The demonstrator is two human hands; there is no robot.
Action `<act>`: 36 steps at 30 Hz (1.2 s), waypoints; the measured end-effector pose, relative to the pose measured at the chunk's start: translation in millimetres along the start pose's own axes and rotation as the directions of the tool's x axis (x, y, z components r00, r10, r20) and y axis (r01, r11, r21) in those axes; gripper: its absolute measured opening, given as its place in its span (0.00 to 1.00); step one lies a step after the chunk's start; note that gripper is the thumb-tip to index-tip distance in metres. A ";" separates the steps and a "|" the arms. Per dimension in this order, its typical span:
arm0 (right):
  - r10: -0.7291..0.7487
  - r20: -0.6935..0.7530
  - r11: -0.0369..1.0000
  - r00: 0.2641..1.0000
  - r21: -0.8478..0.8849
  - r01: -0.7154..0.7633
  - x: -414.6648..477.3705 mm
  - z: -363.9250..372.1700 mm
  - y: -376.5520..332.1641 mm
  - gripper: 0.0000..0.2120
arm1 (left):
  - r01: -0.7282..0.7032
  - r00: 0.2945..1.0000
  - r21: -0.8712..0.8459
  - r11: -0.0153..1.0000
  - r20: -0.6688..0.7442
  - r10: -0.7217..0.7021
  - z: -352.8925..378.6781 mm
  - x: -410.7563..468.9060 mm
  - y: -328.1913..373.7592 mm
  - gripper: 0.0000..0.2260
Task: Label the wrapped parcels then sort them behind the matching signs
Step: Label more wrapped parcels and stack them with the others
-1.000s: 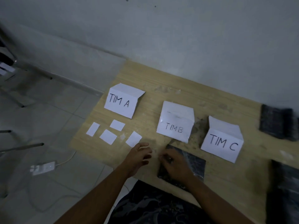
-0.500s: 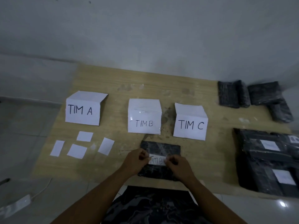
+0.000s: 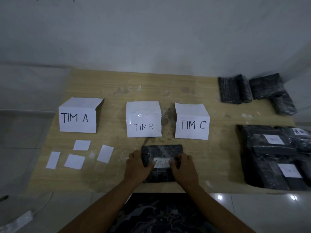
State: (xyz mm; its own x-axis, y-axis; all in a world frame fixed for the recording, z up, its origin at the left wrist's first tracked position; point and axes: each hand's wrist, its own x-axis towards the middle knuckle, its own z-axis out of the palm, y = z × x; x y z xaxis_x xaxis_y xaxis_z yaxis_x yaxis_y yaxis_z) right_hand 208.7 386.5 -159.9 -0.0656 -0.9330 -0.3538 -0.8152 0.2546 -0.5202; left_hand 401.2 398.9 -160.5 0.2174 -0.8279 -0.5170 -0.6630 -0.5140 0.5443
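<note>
Flat on the near part of a pale wooden table (image 3: 117,179), just in front of the folded white paper sign marked TIM B (image 3: 143,125): a black plastic-wrapped parcel (image 3: 161,151). On its top, a small white paper label (image 3: 161,163) reading TIM B. Pressed down at its two ends by the thumbs of the left hand (image 3: 137,167) and the right hand (image 3: 184,169); other fingers bent and resting on the wrapping, pinching nothing. Beside that sign, signs TIM A (image 3: 77,118) and TIM C (image 3: 191,125). Further left, four blank white paper slips (image 3: 74,161). At the right edge, a stack of labelled black parcels (image 3: 269,157); behind it, unlabelled black bundles (image 3: 235,91).
</note>
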 end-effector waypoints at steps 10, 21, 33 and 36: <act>0.189 0.047 0.967 0.981 0.164 -0.194 5.4 6.9 6.1 0.34 | 0.146 0.986 -0.239 0.960 0.112 -0.122 7.0 5.3 5.4 0.31; 0.208 -0.167 0.837 0.964 0.541 -0.087 -1.5 -47.1 14.0 0.19 | -0.016 0.996 -0.536 0.844 0.067 0.062 15.8 -12.0 62.6 0.37; 0.284 -0.344 0.792 0.895 0.610 -0.017 5.3 -125.9 67.6 0.09 | -0.231 0.962 -0.497 0.836 0.009 0.271 59.4 -6.0 160.8 0.26; 0.237 -0.359 0.801 0.903 0.598 0.027 11.2 -155.1 83.9 0.14 | -0.205 0.962 -0.495 0.844 0.055 0.266 73.7 -7.0 191.6 0.29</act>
State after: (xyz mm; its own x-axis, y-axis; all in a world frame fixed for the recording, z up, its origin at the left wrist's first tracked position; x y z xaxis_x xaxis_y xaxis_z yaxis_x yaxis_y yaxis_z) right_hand 50.4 357.9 -86.9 -0.4589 -0.8732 -0.1638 -0.3112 0.3307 -0.8910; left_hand 219.8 322.8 -101.3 -0.0062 -0.9213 -0.3889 -0.2494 -0.3752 0.8928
